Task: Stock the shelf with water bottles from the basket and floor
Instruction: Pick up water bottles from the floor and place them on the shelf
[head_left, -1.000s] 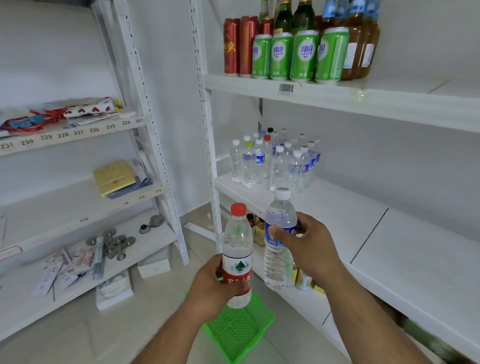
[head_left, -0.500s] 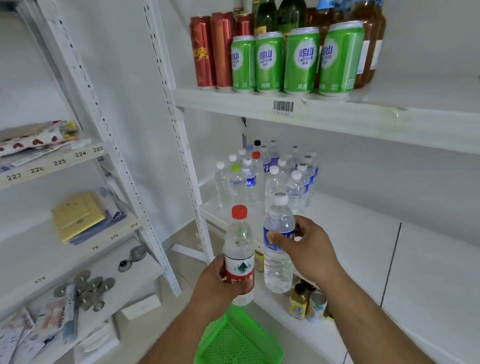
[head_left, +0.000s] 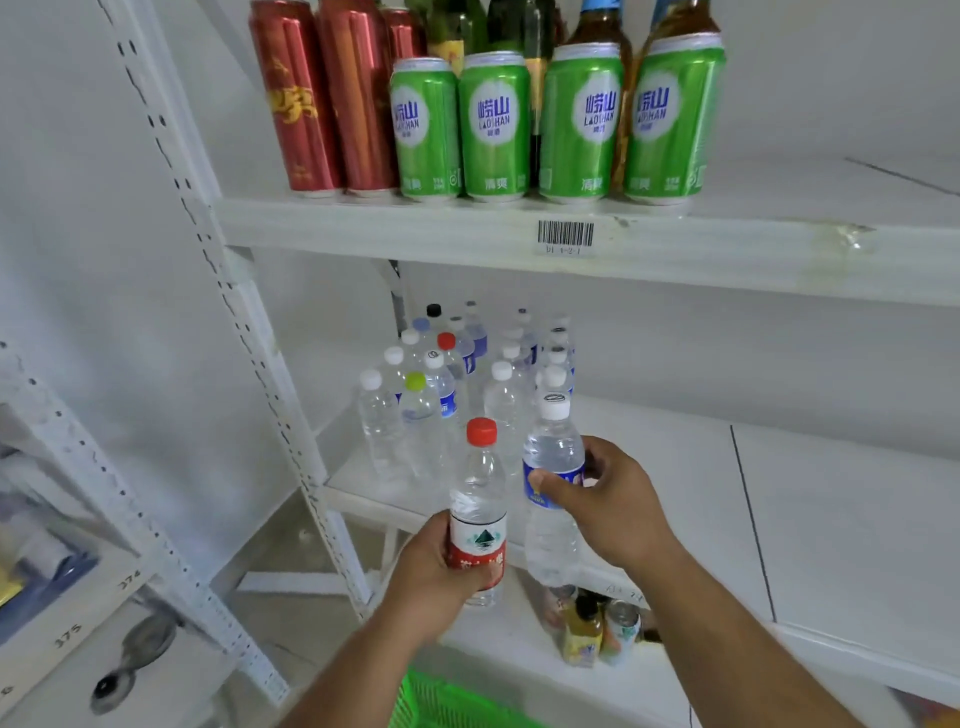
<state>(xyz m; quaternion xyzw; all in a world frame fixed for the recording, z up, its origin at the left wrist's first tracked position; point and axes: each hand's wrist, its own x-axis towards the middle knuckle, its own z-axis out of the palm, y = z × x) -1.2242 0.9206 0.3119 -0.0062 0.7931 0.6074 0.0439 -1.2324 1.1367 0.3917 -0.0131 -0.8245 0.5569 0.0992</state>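
The shelf (head_left: 675, 467) lies just beyond both hands, its bottle cluster (head_left: 447, 384) grouped at the left end. Above, green cans (head_left: 493, 124) read "LAOSHAN". The right hand (head_left: 608, 499) grips a blue-labelled bottle (head_left: 553, 457); the left hand (head_left: 436, 566) grips a red-capped bottle (head_left: 480, 499), both upright, presumably for placement.

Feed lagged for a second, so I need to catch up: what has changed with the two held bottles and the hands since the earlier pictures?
Both hands have carried their bottles forward, closer to the shelf and its cluster of bottles. Nothing was let go: the left hand still grips the red-capped bottle, and the right hand still holds the white-capped bottle. Both bottles remain upright and neither stands on the shelf yet.
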